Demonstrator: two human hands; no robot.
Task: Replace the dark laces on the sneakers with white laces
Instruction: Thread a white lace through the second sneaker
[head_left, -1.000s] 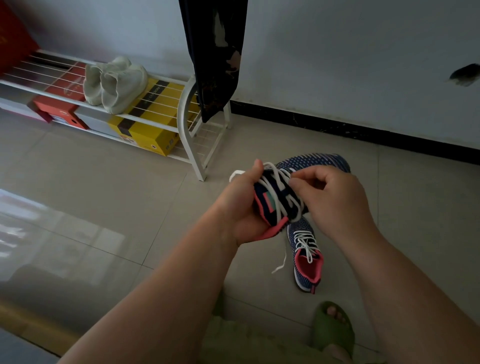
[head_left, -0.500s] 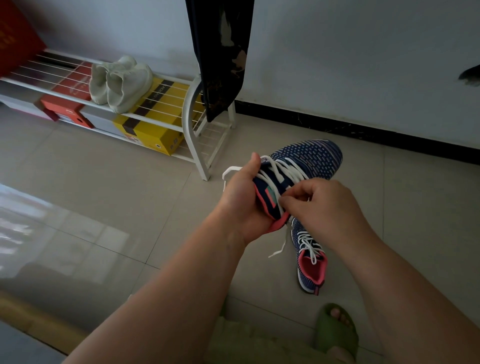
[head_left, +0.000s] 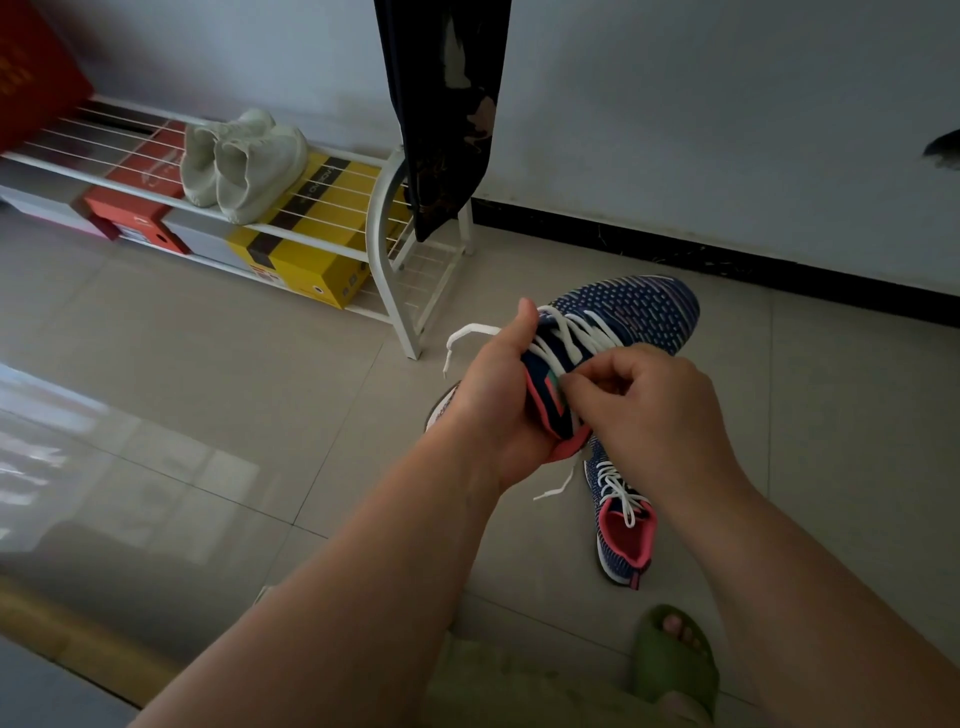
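The left hand (head_left: 493, 400) holds a blue sneaker (head_left: 623, 322) up in the air, above the floor (head_left: 208, 322). Its fingers are curled around the back part of the shoe, and the thumb points up next to the laces. The toe of the shoe points away from the person. A white lace (head_left: 571, 338) runs back and forth across the top of this shoe. One loose end of the lace sticks out to the left past the thumb, and another end hangs down under the shoe. The right hand (head_left: 654, 410) sits over the near part of the shoe, with its fingers curled in, pinching the lace close to the pink edge. The other sneaker (head_left: 621, 525) lies on the floor just under the hands, and it has a white lace too. A foot in a green slipper (head_left: 672, 660) rests on the floor near the bottom. Farther back stands a white shoe rack (head_left: 384, 244) by the wall, with a pair of pale shoes (head_left: 244, 161) on top and a yellow box (head_left: 311, 244) and a red box (head_left: 140, 208) below. A dark cloth (head_left: 441, 104) hangs down over the end of the rack.
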